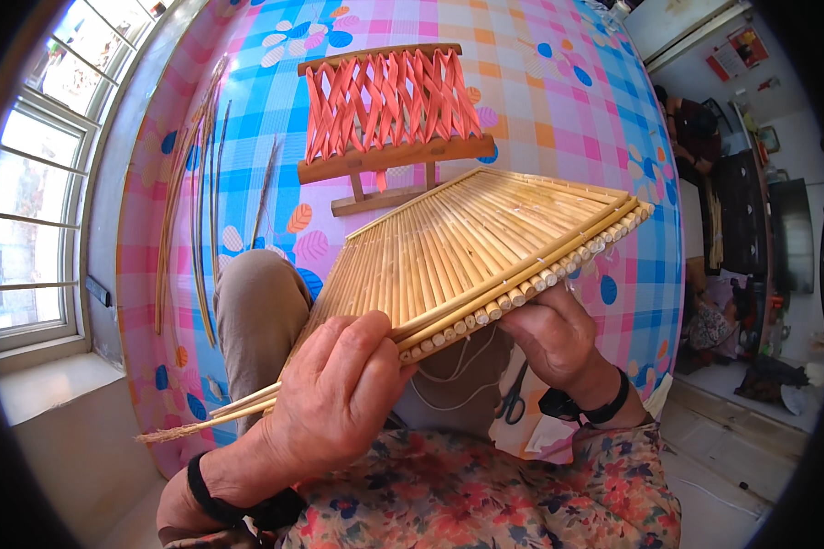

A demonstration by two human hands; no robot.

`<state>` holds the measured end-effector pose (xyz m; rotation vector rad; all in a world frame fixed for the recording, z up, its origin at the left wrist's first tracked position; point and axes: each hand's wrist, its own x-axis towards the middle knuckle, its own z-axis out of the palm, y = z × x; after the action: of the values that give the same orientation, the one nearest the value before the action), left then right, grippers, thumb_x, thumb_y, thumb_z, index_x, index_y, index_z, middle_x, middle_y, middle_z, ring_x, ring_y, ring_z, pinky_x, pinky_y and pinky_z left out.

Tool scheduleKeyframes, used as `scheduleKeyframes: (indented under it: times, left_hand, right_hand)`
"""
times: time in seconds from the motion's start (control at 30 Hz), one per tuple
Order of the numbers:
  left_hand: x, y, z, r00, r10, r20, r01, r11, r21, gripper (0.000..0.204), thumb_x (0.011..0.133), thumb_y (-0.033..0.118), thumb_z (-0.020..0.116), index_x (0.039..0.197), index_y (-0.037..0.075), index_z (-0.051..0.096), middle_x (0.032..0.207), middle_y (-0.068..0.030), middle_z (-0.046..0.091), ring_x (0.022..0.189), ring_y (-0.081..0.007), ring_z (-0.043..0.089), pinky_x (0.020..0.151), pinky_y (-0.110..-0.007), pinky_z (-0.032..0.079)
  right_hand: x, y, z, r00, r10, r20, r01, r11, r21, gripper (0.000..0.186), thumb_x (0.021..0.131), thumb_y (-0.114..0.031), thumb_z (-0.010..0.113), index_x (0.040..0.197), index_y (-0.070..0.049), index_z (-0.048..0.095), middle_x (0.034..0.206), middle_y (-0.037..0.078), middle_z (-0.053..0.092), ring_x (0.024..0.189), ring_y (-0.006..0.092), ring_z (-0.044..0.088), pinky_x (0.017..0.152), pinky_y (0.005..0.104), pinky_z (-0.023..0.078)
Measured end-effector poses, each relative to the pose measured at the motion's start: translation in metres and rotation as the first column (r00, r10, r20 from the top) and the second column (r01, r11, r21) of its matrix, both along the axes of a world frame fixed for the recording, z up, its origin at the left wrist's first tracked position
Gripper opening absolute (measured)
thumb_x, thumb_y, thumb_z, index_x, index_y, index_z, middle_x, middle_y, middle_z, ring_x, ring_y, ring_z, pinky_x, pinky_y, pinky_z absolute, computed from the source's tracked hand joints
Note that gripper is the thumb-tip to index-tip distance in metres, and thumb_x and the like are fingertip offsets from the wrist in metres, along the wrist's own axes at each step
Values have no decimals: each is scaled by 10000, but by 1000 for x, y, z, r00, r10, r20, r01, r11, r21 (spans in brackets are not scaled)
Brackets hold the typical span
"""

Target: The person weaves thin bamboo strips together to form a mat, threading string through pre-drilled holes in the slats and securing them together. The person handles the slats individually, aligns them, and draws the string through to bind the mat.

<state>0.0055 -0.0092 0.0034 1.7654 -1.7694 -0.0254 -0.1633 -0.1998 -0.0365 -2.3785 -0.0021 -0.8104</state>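
Note:
A tan panel of reed stalks (430, 256), laid side by side in a fan-like spread, tilts up over my lap. My left hand (339, 384) is closed on the panel's near left corner. It also grips thin long stalks (238, 403) that run along the edge, their frayed ends sticking out to the left. At the near right edge, just below the row of cut round ends, my right hand (554, 339) pinches the panel with fingers curled under it. Some of those fingers are hidden. White thread (449, 373) hangs in loops beneath the edge.
Beyond the panel stands a small wooden stool (394, 151) laced with pink ribbon. Loose dry stalks (176, 210) lie at the left by the window (41, 210). Dark scissors (515, 398) rest near my right wrist. Another person (691, 123) is at the far right.

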Motion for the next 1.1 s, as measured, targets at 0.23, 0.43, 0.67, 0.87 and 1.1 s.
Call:
scheduleKeyframes:
  times: [0.23,0.43,0.67,0.87,1.1]
  left_hand:
    - [-3,1,-1,999,30,-12,-30,999,19,396,653,11,809,929,-40,529,975,-165,556,761,-313,587,632,-387,508]
    - [-2,1,-3,1000,10,18,-10,1000,-15,340,691,43,740,948,-67,546,955,-178,534,748,-292,580,629,-369,499]
    - [-2,1,1,999,14,-46,-13,1000,12,409,635,-1,806,931,-50,527,968,-178,553,749,-317,578,620,-385,502]
    - [-1,0,0,1000,-7,-25,6,1000,-7,335,667,33,728,928,-75,548,953,-186,537,725,-284,572,594,-362,484]
    - [-2,0,2,999,-12,-40,13,1000,15,412,637,-9,804,932,-67,522,963,-193,550,735,-322,575,613,-395,505]
  right_hand:
    - [-4,-4,5,1000,-21,-7,21,1000,-14,313,730,16,772,1016,-28,654,950,165,655,808,304,681,654,352,557]
    - [-16,-8,15,964,36,-262,-27,999,38,362,766,47,705,1107,-60,649,902,163,660,753,290,693,616,339,557]
    - [-12,-1,12,979,19,-203,15,987,162,346,794,78,661,1123,-24,632,920,184,663,761,307,696,616,342,558]
    - [-10,1,13,985,15,-171,5,993,114,345,787,78,670,1115,-23,629,910,180,658,762,315,692,618,348,559]
    - [-7,3,12,990,6,-140,7,996,93,311,798,65,684,1089,-21,616,893,184,657,749,322,690,597,360,555]
